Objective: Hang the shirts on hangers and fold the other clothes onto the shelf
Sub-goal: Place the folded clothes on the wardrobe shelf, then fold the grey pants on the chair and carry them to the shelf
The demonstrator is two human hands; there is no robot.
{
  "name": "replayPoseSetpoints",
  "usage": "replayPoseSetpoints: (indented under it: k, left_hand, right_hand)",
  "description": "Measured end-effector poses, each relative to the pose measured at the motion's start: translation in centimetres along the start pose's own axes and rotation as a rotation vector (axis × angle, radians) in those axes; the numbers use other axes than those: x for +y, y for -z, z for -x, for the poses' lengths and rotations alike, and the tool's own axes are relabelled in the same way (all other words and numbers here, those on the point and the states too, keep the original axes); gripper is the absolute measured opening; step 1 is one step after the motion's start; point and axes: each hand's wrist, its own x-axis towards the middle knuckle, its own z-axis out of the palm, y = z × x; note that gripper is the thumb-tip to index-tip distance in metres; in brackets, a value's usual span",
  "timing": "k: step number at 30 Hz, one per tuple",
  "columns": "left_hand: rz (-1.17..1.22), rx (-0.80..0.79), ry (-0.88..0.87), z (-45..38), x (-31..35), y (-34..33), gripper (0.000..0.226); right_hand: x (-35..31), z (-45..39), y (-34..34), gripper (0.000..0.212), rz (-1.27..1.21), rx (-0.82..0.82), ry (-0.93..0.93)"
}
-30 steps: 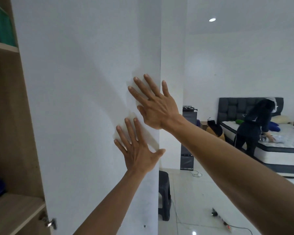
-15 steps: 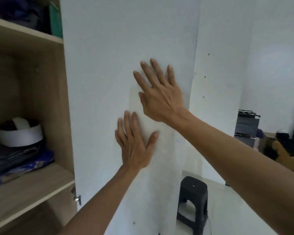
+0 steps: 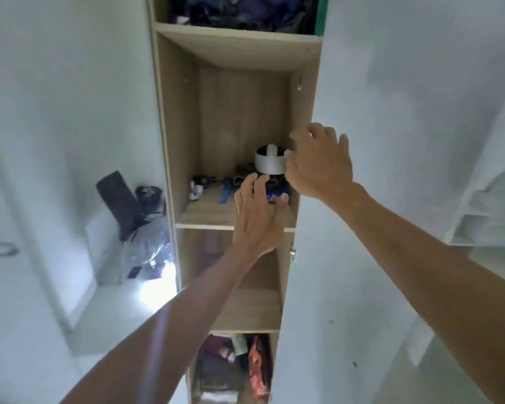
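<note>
1. head: both hands loose and holding nothing, left hand (image 3: pixel 257 217) and right hand (image 3: pixel 318 161) reaching at the shelf (image 3: pixel 207 214) by the white band (image 3: pixel 269 161)
2. clothes (image 3: pixel 239 10) sit bunched up top; probably soft and floppy, so grab by folds

A home, most likely a bedroom: tall wooden wardrobe (image 3: pixel 236 112) with white doors (image 3: pixel 391 141), dark clothes piled (image 3: pixel 245 10) on the top shelf, small oddments on the middle shelf (image 3: pixel 210 212), more fabric crammed (image 3: pixel 233 363) at the bottom, white walls around.
</note>
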Motion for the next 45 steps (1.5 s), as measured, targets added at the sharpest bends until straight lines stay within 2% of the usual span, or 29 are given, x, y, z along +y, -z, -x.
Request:
replayPoseSetpoints:
  k: [3, 6, 10, 17, 24, 29, 34, 39, 45]
  left_hand:
    - [-0.169, 0.058, 0.071, 2.5, -2.5, 7.4, 0.06]
    - [-0.294, 0.163, 0.17, 6.2, -3.8, 15.7, 0.053]
    - [-0.453, 0.264, 0.312, 14.8, -1.6, 27.2, 0.048]
    - [-0.742, 0.379, 0.59, 33.1, 6.3, 44.5, 0.049]
    - [-0.992, 0.48, 0.866, 47.4, 19.3, 55.0, 0.046]
    - [-1.148, 0.649, 0.999, 54.0, 27.0, 59.8, 0.04]
    - [-1.204, 0.719, 1.109, 58.7, 29.9, 60.0, 0.029]
    - [-1.103, 0.674, 1.303, 65.4, 26.8, 58.1, 0.014]
    - [-0.833, 0.55, 1.575, 74.5, 17.8, 58.4, 0.011]
  right_hand:
    - [-4.6, 1.0, -0.3, 0.042, -0.251, -0.083, 0.002]
    - [-9.9, 3.1, -0.1, 0.045, -0.407, -0.211, 0.092]
    - [-18.3, 7.7, 2.2, 0.048, -0.541, -0.314, 0.258]
    - [-30.7, 23.2, 9.4, 0.052, -0.772, -0.467, 0.629]
    - [-39.1, 35.5, 18.2, 0.056, -0.91, -0.627, 0.928]
    - [-43.2, 41.8, 24.2, 0.056, -1.022, -0.659, 1.153]
    - [-45.3, 47.6, 25.9, 0.054, -1.126, -0.729, 1.296]
    - [-48.1, 54.8, 22.2, 0.05, -1.017, -0.937, 1.41]
    - [-55.0, 62.7, 13.9, 0.037, -0.872, -1.193, 1.349]
